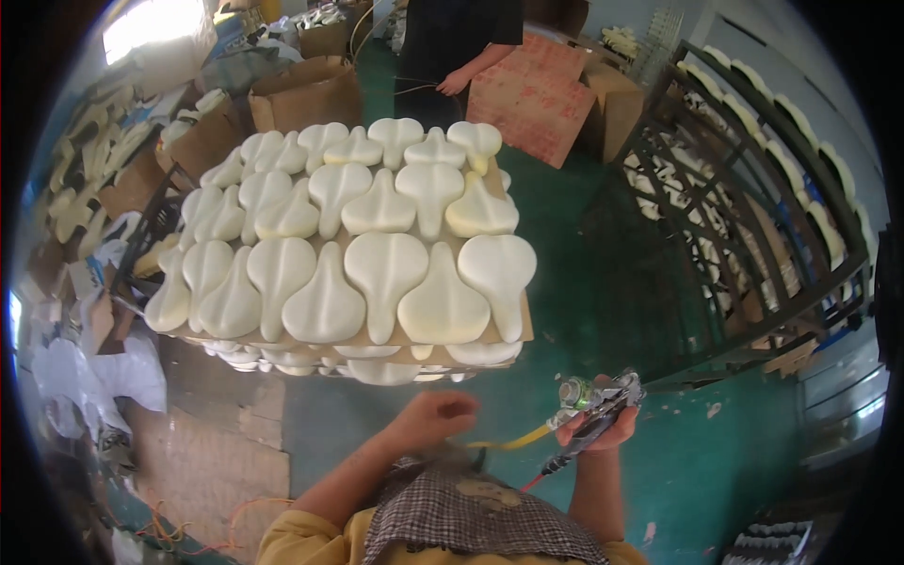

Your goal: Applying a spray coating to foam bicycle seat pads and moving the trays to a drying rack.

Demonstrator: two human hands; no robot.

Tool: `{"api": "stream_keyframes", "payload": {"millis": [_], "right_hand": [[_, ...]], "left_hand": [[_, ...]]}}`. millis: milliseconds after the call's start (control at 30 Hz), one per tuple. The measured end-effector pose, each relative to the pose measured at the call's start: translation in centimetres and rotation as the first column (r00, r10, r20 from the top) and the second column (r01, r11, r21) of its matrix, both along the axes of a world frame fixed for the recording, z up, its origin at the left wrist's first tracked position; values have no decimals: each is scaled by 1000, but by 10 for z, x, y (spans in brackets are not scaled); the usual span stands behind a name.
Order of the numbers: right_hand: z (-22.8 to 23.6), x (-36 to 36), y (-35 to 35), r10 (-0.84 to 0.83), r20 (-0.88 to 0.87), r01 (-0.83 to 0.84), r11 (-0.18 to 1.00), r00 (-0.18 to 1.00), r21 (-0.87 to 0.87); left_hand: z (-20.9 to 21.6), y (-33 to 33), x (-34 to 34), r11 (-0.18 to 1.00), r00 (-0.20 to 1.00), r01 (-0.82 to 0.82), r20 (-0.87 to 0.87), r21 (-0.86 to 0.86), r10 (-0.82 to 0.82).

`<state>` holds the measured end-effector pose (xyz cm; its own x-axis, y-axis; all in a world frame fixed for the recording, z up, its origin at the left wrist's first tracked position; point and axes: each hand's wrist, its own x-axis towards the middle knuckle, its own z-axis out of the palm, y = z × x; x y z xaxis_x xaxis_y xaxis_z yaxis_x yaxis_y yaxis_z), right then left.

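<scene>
My right hand point(603, 419) is closed around a metal spray gun point(607, 400), with a round green-and-silver fitting on its left side. A yellow hose point(527, 439) and a thin red hose point(534, 482) run from it toward my body. Left of it, my left hand point(433, 419) hovers in front of my checked apron, fingers loosely curled, slightly blurred, with nothing visible in them. Beyond both hands, rows of cream bicycle saddle pads point(384, 273) lie on a brown board point(526, 320), their wide and narrow ends alternating. More pads show on a layer beneath.
A dark metal rack point(734, 217) holding pale pads stands at the right. Another person's hand point(455, 83) shows beyond the stack, near a cardboard sheet point(527, 94). Cardboard boxes point(306, 94) and heaped pads fill the left. Orange cords point(235, 523) lie at lower left.
</scene>
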<state>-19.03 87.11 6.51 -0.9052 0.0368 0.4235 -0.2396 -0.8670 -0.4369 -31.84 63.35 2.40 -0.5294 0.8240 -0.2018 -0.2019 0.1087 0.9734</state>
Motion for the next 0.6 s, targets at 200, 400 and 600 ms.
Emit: {"api": "stream_keyframes", "payload": {"millis": [200,400,600], "right_hand": [[14,-13,-7,-32,3,31,988,999,153],[59,-17,-44,-651,287,284,626,702,726],[74,-12,-59,-689,396,147,587,606,796]], "left_hand": [[-19,-29,-23,998,998,-17,-67,-66,12],[-117,-98,-101,750,684,-645,327,-145,652],[-191,-153,-165,350,95,-901,670,-257,736]]}}
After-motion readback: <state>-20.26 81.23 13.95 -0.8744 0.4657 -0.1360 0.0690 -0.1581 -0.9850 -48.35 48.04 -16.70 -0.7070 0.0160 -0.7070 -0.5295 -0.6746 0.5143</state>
